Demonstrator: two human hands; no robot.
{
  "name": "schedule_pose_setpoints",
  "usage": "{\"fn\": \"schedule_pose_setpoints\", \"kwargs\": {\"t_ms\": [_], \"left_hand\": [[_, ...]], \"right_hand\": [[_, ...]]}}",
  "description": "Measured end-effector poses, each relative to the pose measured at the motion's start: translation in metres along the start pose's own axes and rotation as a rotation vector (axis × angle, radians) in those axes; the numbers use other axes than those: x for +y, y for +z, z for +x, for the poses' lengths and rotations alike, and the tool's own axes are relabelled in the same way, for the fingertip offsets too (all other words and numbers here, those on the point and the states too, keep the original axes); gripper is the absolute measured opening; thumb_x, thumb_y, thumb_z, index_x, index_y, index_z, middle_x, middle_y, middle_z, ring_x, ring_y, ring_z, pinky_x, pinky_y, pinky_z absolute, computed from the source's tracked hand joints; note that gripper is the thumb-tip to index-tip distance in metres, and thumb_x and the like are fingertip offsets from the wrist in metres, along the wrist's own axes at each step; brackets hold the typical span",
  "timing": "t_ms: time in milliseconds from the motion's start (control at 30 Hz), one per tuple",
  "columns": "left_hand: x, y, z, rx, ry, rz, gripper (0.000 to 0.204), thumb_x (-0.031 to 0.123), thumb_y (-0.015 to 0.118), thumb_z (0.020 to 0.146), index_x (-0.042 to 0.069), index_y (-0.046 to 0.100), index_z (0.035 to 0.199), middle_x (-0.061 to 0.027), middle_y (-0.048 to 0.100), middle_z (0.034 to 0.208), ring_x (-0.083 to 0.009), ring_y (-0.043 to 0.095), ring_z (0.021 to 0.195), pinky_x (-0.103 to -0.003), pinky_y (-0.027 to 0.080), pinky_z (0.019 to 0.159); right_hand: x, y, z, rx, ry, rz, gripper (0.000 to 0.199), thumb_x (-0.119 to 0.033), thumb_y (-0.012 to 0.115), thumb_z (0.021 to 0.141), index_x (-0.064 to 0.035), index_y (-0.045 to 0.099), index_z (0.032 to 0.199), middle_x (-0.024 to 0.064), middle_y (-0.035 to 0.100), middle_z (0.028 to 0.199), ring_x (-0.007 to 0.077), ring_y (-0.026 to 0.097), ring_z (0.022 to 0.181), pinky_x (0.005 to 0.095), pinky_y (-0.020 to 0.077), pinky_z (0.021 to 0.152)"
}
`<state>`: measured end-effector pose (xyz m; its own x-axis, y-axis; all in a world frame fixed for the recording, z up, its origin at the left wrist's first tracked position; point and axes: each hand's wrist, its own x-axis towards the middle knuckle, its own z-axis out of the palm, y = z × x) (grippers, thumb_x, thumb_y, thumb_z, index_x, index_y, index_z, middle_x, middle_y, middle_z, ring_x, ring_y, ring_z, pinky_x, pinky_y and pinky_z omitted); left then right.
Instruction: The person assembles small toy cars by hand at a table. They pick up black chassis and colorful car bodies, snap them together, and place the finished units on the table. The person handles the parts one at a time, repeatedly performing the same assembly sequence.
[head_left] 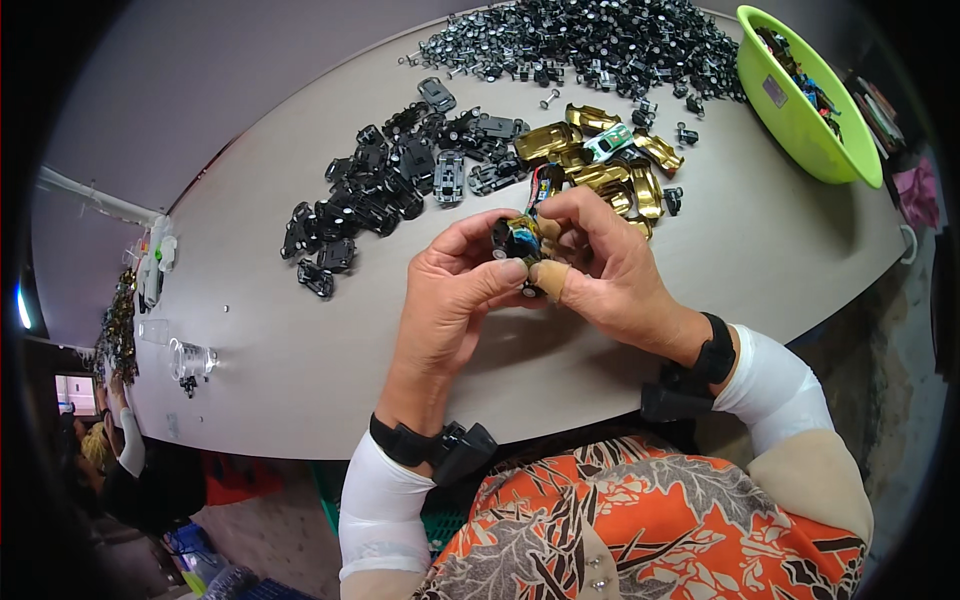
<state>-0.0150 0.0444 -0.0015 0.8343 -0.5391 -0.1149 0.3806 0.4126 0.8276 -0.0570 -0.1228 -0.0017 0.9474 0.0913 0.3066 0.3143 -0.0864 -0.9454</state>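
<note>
Between both hands, above the middle of the table, is a small toy car (pixel 523 237) with a black underside, small wheels and a multicoloured body. My left hand (pixel 455 275) grips its left side with the thumb and fingers. My right hand (pixel 615 265) pinches its right side; tape wraps the thumb tip. Just beyond the fingers another dark, colourful toy car (pixel 545 183) shows in part. Behind my right hand lie several gold car shells (pixel 548 143) and a green and white one (pixel 608 143). Black car chassis (pixel 370 200) are heaped to the left.
A big pile of small wheel-and-axle pieces (pixel 590 45) covers the table's far edge. At the far right stands a lime-green basin (pixel 800 120) with colourful cars inside. A clear plastic cup (pixel 190 358) lies on the left. Another person (pixel 125 440) works at the far left, beside a heap of parts.
</note>
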Motion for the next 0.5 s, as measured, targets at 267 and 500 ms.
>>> {"fn": "schedule_pose_setpoints", "kwargs": {"t_ms": [267,500], "left_hand": [[0.000,0.000,0.000,-0.048,0.042,-0.023,0.043,-0.002,0.067,0.074,-0.003,0.054,0.115,-0.0134,0.062,0.101,-0.0210,0.063,0.088,-0.037,0.059,0.072],[-0.001,-0.005,0.001,-0.027,-0.017,-0.039,0.045,0.000,0.068,0.073,-0.003,0.054,0.115,-0.0116,0.061,0.099,-0.0195,0.064,0.084,-0.034,0.059,0.070]], "right_hand": [[0.000,0.001,-0.002,0.019,0.102,0.184,0.036,-0.002,0.061,0.079,-0.0030,0.047,0.112,0.0035,0.053,0.089,0.0046,0.052,0.069,0.0187,0.0443,0.060],[0.006,-0.006,0.001,-0.039,-0.022,0.052,0.032,-0.001,0.060,0.077,-0.0003,0.055,0.109,0.0017,0.054,0.086,0.0046,0.049,0.068,0.0184,0.0420,0.059]]}}
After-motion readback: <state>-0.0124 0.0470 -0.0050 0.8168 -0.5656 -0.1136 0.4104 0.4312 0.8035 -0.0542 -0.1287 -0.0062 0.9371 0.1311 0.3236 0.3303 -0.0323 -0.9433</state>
